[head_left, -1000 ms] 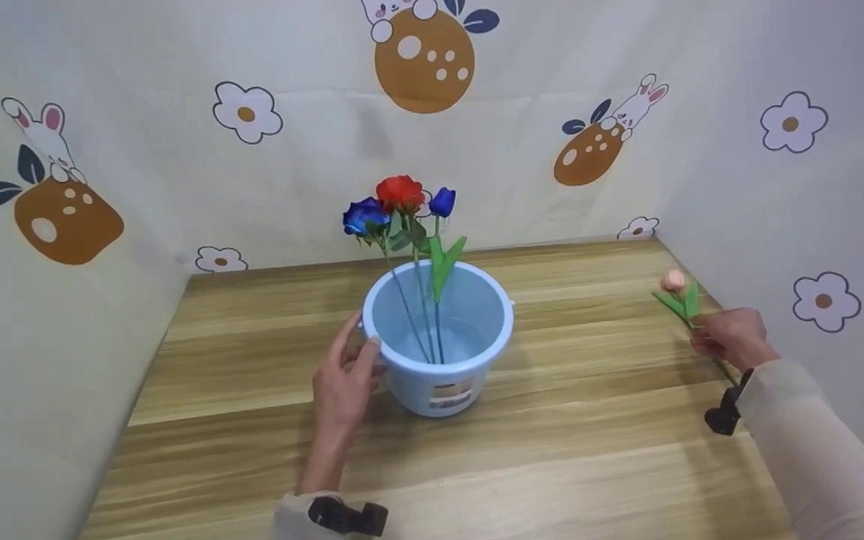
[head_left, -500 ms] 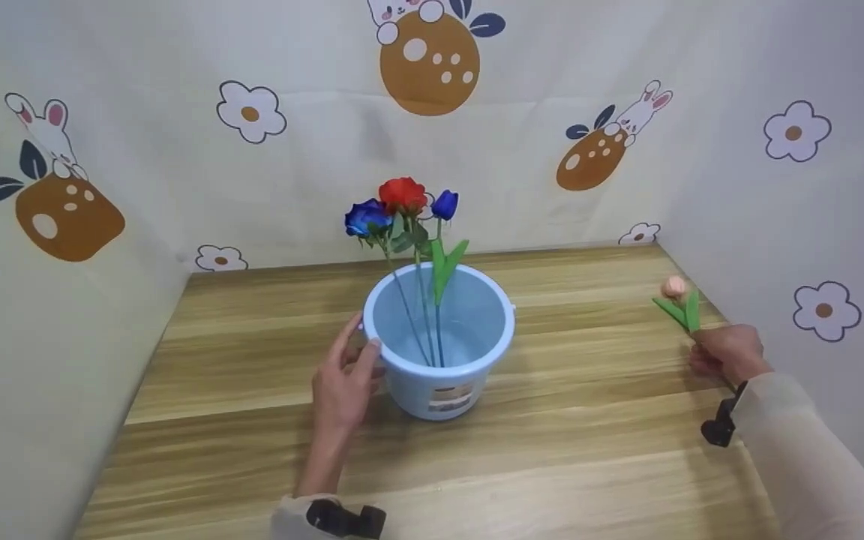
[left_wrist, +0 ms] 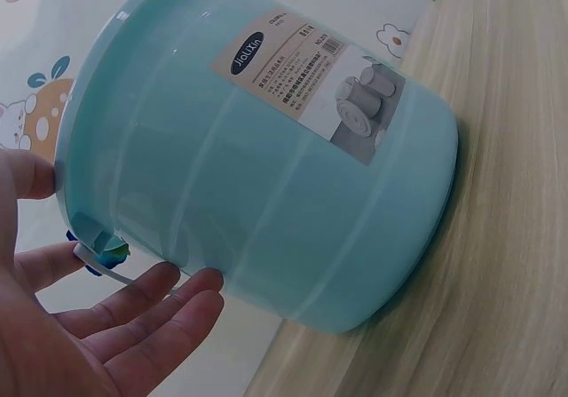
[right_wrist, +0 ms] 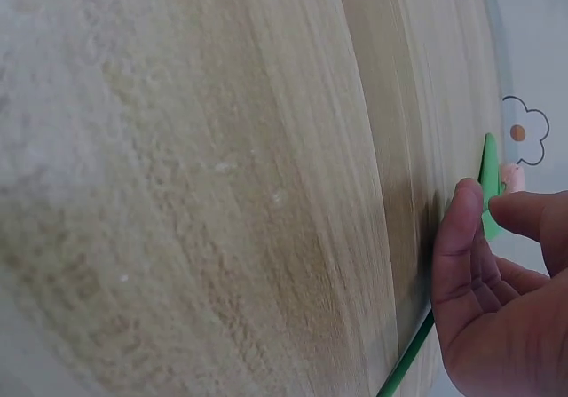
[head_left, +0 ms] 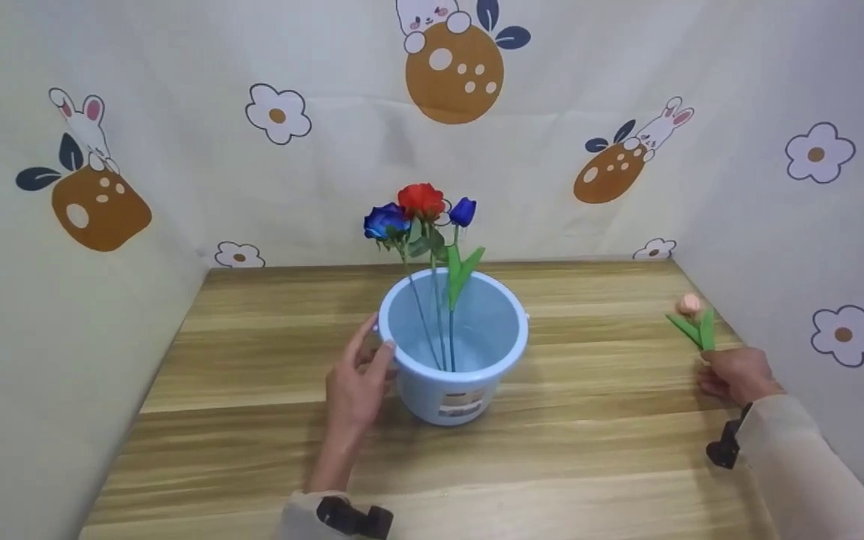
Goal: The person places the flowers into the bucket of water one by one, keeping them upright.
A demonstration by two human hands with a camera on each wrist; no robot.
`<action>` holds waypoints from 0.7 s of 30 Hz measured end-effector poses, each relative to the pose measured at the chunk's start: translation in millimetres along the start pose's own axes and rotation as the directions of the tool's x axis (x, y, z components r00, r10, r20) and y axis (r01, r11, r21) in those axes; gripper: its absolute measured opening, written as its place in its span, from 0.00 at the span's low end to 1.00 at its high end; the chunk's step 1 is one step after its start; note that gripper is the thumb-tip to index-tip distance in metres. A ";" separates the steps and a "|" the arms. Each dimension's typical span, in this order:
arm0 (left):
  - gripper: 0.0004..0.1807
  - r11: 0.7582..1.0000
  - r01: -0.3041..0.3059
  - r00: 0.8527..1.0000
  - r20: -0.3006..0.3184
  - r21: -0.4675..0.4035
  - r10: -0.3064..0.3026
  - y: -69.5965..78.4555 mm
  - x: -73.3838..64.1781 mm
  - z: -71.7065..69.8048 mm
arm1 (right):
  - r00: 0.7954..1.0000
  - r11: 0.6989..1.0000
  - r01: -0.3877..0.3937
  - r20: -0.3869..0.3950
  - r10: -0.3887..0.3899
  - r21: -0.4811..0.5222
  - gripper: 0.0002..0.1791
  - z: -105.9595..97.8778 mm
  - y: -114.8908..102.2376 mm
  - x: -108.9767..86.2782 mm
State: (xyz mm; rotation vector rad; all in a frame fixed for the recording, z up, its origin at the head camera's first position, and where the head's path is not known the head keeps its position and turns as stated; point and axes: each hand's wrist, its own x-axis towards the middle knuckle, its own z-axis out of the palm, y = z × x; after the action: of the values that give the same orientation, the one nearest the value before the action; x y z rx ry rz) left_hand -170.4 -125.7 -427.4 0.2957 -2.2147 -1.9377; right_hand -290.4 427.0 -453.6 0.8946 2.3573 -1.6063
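A light blue bucket [head_left: 462, 390] stands upright on the wooden table. Inside it lean a blue rose [head_left: 385, 222], a red rose [head_left: 421, 200] and a blue tulip [head_left: 463, 212] with green leaves. My left hand [head_left: 357, 394] holds the bucket's left rim by the handle joint, its thumb on the rim. In the left wrist view its other fingers touch the handle and wall. At the table's right side my right hand [head_left: 736, 375] pinches the stem of a pink tulip [head_left: 690, 304] just below the leaves. That tulip lies low by the tabletop, its lower stem [right_wrist: 413, 353] showing in the right wrist view.
Cloth walls [head_left: 357, 142] printed with rabbits, fruit and flowers enclose the wooden table [head_left: 252, 360] at the back and both sides. The right wall rises close beside the pink tulip. A printed label [left_wrist: 311, 86] is on the bucket's side.
The head view has shifted a little, so everything appears lower and further right. My right hand has slid slightly nearer along the pink tulip's stem. The left hand keeps its place on the bucket.
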 end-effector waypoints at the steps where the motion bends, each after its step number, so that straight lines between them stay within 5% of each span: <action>1: 0.30 1.000 -0.004 1.000 0.000 0.002 0.004 -0.2 0.2 0.3 | 1.000 1.000 -0.004 -0.006 0.004 0.001 0.08 0.2 0.6 -0.2; 12: 0.29 0.999 -0.029 0.999 -0.013 0.017 0.030 -1.0 0.9 3.3 | 0.992 0.996 0.028 -0.117 -0.037 -0.084 0.08 2.6 9.3 3.3; 21: 0.29 1.000 0.002 1.000 -0.009 0.010 -0.002 -1.3 0.4 0.6 | 0.990 0.977 0.009 -0.133 -0.038 -0.211 0.09 6.3 0.2 2.6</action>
State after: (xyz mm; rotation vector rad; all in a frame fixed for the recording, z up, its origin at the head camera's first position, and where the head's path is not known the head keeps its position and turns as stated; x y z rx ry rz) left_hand -170.9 -125.5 -428.7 0.3073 -2.2196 -1.9230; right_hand -293.7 422.4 -457.6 0.9621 2.5791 -1.3086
